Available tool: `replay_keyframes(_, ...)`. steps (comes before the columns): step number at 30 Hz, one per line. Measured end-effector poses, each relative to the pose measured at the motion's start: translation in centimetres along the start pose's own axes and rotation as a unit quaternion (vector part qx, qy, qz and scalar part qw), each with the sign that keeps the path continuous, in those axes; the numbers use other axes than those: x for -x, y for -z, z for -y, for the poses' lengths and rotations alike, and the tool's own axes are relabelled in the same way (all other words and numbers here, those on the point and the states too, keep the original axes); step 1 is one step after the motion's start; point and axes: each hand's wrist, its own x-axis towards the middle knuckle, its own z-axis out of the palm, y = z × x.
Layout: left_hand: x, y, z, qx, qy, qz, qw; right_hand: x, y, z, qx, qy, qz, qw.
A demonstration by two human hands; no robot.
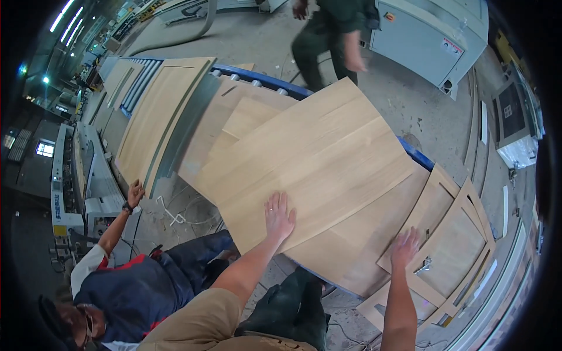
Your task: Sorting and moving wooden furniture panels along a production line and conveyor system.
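My left hand [280,216] lies flat, gripping nothing, on the wood panel [316,155], centre frame; right hand [405,247] unclenched, lower right, contact unclear. I'd spread pressure evenly, protecting panel edges

I'm in a woodworking workshop. Around me are wooden panels [316,155], a roller conveyor [141,85], a machine cabinet [413,44] and strip lights [62,16].

Head of person in dark green [331,44] cut off by top edge. Lower board [351,243] partly covered by big wood board [310,158]. Blue roller frame [417,153] mostly hidden under boards. Small metal thing [422,266] too small to be made out. Palm of right hand [404,248] hidden.
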Motion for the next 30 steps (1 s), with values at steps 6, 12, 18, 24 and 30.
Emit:
replay_keyframes(6,-4.5,-3.3,-2.5,-0.050,0.031,-0.037,0.998,-3.4,-5.3,0.0,0.018,-0.121,-0.007,0.992)
replay_keyframes(12,-5.1,-3.2,-2.8,-0.063,0.044,-0.012,0.997,-3.0,-7.6,1.0,0.098,-0.134,-0.037,0.985)
replay_keyframes(18,-5.6,-3.2,-2.6,-0.073,0.050,0.001,0.996,-3.6,-7.3,2.1,0.136,-0.128,-0.032,0.982)
replay_keyframes(24,-5.9,-3.3,-2.6,-0.069,0.047,-0.001,0.997,-3.7,-7.6,1.6,0.153,-0.097,-0.049,0.982)
replay_keyframes(30,-5.9,-2.9,-2.7,-0.073,0.072,0.024,0.994,-3.4,-7.6,1.6,0.166,-0.112,-0.042,0.979)
